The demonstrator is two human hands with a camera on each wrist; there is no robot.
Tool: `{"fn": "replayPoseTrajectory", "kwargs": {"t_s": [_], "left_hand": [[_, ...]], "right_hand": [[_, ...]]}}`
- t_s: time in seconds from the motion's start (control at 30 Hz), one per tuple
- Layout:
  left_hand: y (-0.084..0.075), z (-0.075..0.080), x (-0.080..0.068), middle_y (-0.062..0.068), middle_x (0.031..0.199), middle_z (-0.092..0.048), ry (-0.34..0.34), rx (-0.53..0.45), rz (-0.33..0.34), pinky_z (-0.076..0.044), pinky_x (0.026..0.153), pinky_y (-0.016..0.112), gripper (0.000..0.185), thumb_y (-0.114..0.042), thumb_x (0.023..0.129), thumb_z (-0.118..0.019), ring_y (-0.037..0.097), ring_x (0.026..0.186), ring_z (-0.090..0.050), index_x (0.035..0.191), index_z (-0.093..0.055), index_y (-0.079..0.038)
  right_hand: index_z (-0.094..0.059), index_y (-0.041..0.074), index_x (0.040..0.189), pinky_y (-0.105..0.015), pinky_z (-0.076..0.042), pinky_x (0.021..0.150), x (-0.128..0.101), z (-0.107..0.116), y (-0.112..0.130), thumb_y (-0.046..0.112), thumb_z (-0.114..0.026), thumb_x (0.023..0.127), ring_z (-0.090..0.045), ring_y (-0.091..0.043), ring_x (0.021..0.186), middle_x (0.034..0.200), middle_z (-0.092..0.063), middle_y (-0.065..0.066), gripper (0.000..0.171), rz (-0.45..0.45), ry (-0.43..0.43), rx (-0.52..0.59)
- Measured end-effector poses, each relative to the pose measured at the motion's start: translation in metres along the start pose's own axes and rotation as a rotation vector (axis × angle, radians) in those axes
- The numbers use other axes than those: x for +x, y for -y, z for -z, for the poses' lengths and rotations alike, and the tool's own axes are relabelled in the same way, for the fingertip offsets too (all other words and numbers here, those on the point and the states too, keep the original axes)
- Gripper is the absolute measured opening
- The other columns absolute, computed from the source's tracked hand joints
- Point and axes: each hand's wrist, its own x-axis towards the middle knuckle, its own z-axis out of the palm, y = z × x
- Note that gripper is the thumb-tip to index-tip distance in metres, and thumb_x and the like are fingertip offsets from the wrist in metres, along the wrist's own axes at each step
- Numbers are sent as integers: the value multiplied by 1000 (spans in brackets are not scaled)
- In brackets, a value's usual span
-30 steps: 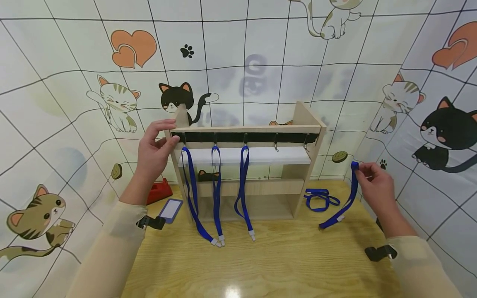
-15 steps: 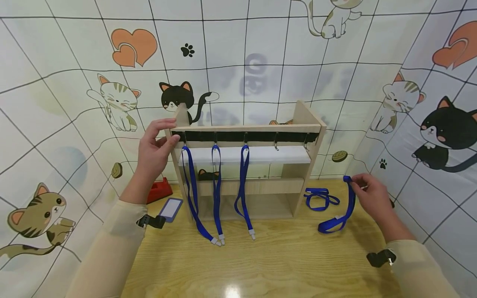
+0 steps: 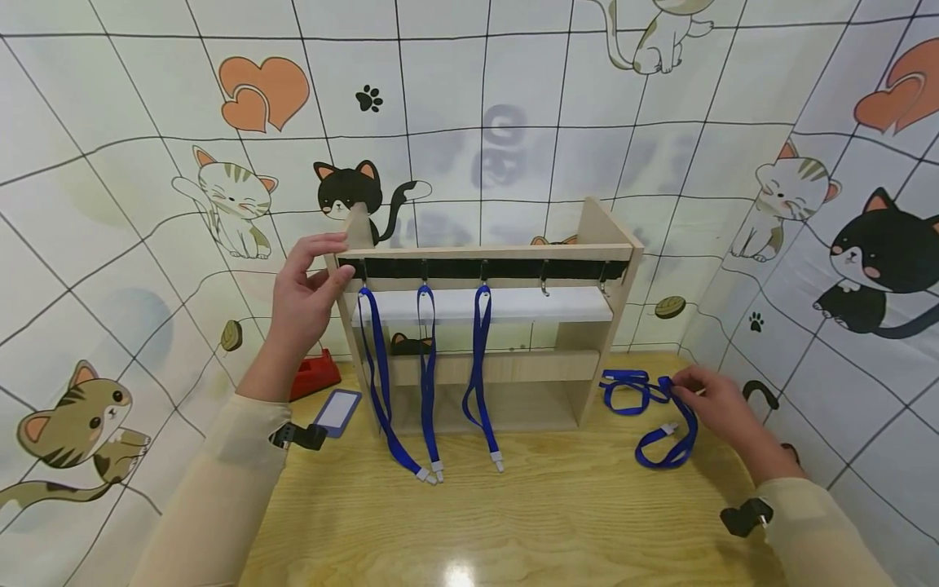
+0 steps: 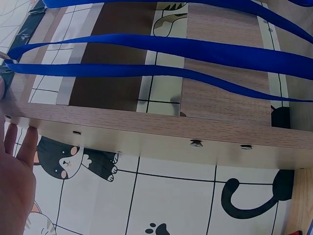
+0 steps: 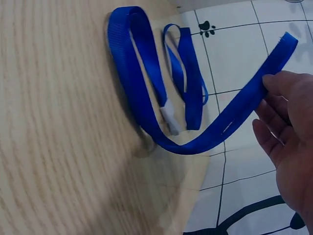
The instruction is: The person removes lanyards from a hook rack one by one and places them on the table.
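Note:
My right hand (image 3: 715, 399) pinches one end of a blue lanyard (image 3: 689, 444) between thumb and fingers. The rest of that strap curls down to the table, its pale clip lying inside the loop. In the right wrist view the strap (image 5: 227, 132) rises from the wood to my fingertips. My left hand (image 3: 304, 289) grips the upper left corner of a wooden rack (image 3: 484, 254), thumb in front. Three blue lanyards (image 3: 480, 367) hang from hooks on the rack's black strip (image 3: 513, 269). Two hooks (image 3: 544, 281) to the right carry nothing.
Another blue lanyard (image 3: 623, 391) lies coiled on the table (image 3: 513, 530), right of the rack. To the left are a blue-framed badge holder (image 3: 337, 412) and a red object (image 3: 315, 375). Cat-printed walls (image 3: 455, 81) enclose the back and sides.
My right hand has moved down and slightly left with the lanyard, whose lower part has folded into a loop on the table. My left hand stays on the rack.

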Motion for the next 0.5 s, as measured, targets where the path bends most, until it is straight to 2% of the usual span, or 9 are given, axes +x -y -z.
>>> {"fn": "replayPoseTrajectory", "kwargs": {"t_s": [0.2, 0.5], "left_hand": [[1, 1, 1, 8, 153, -63, -5, 7, 10, -56, 108, 26, 34, -1, 105, -74, 23, 146, -55, 139, -69, -3], [-1, 0, 0, 8, 153, -63, -3, -8, 10, -56, 109, 26, 33, -1, 105, -74, 23, 146, -55, 138, -70, -3]], "right_hand": [[-76, 1, 111, -28, -57, 74, -1, -11, -3, 3, -75, 104, -68, -16, 92, 103, -77, -9, 6, 48, 37, 20], [-76, 3, 107, -30, -58, 73, -3, -38, -6, 3, -78, 102, -67, -12, 90, 100, -76, -3, 5, 79, 109, 39]]}}
